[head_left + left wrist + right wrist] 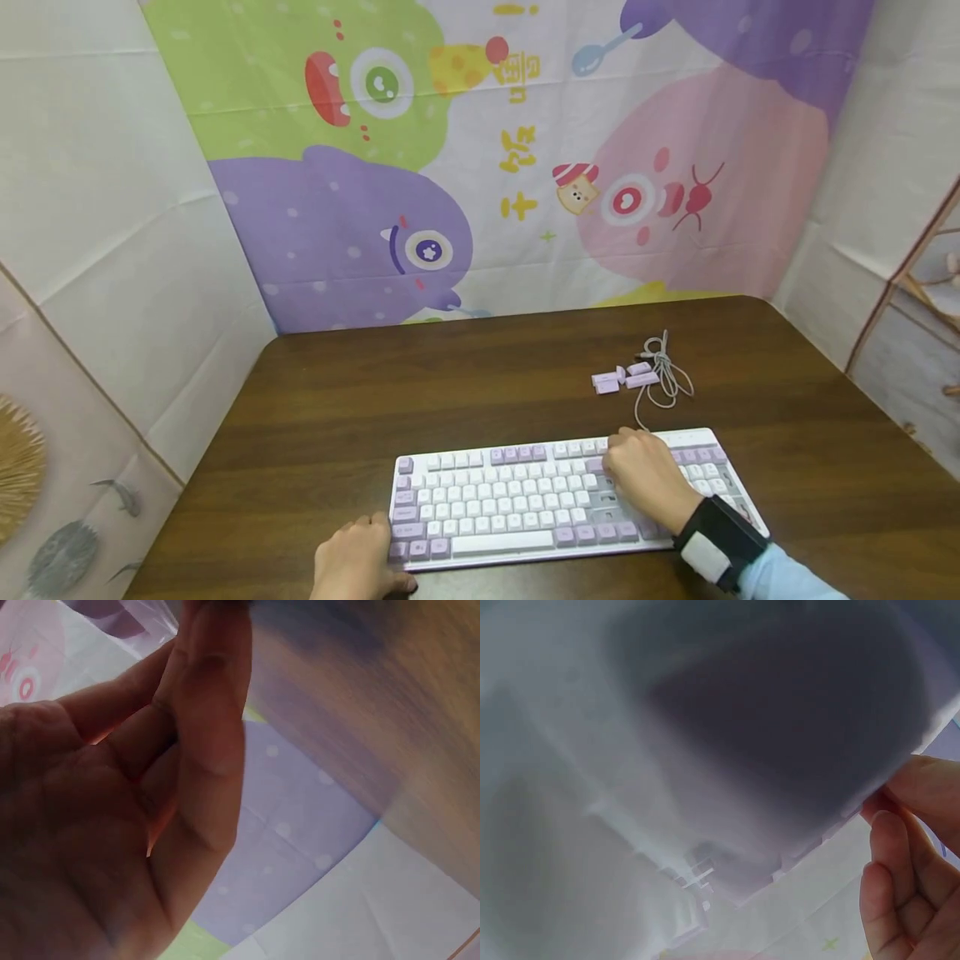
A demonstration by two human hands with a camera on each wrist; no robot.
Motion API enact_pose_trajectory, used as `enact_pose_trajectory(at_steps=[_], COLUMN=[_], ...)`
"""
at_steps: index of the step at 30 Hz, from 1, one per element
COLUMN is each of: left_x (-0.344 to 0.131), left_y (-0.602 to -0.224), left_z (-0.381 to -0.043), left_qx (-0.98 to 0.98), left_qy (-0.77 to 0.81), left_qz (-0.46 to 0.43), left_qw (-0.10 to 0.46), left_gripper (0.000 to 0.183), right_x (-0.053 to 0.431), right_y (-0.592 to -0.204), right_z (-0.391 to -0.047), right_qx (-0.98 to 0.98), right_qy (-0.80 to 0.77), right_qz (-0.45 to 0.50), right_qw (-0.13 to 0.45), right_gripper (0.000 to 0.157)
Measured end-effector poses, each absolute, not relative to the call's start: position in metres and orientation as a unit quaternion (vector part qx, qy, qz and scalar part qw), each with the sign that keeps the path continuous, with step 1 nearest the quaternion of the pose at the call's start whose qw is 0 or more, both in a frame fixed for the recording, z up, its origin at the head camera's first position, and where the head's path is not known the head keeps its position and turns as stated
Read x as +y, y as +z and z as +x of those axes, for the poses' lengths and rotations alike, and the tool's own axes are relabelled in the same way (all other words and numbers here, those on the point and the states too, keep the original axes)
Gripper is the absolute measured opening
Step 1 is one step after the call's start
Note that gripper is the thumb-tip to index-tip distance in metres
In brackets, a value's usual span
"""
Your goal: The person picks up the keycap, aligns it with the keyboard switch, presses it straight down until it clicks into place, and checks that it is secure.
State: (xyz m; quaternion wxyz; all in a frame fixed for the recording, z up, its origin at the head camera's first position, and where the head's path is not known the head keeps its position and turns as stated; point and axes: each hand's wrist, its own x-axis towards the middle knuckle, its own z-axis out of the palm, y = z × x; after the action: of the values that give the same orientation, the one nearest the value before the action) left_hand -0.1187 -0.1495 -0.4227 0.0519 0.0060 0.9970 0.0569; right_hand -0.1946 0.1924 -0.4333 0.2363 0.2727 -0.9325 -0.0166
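A white and lilac keyboard (502, 543) lies on the brown table, with several grey slots bare of keycaps on its right part. The left hand (352, 554) holds its front left corner, fingers along the side and thumb by the front edge. In the left wrist view that hand (150, 802) has bent fingers; their tips are cut off at the top. Over the right part of the keys is the right hand (647, 475), pinching at the right end of a wide lilac keycap (594, 464). In the right wrist view, the right hand's (919, 862) fingertips are partly hidden behind the keyboard.
Behind the keyboard, several loose lilac keycaps (606, 382) lie together. Beside them is a bundled pale cable (663, 367) running to the keyboard's back edge. A cartoon-printed cloth (525, 250) hangs at the table's (450, 375) far edge, with pale cloth walls at both sides.
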Motion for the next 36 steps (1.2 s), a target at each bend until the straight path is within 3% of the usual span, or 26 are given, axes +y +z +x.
enact_pose_trajectory(at_steps=[5, 14, 28, 36], left_x=[-0.149, -0.148, -0.147, -0.146], left_y=[-0.425, -0.424, -0.422, -0.424], left_z=[-0.120, -0.124, -0.127, -0.125], left_qx=[0.997, 0.997, 0.997, 0.996], left_qy=[0.062, 0.051, 0.057, 0.068], left_qz=[0.007, 0.017, 0.017, 0.012], left_qw=[0.034, 0.049, 0.044, 0.058], left_gripper=[0.062, 0.061, 0.059, 0.059], right_x=[0.192, 0.195, 0.241, 0.264], right_y=[-0.434, -0.417, -0.382, -0.392], right_z=[-0.194, -0.202, -0.261, -0.288], right_qx=[-0.933, -0.940, -0.977, -0.983], right_qy=[-0.005, 0.021, 0.054, 0.044], right_qz=[0.272, 0.281, 0.190, 0.156], right_qw=[0.236, 0.191, 0.084, 0.085], right_gripper=[0.019, 0.017, 0.013, 0.004])
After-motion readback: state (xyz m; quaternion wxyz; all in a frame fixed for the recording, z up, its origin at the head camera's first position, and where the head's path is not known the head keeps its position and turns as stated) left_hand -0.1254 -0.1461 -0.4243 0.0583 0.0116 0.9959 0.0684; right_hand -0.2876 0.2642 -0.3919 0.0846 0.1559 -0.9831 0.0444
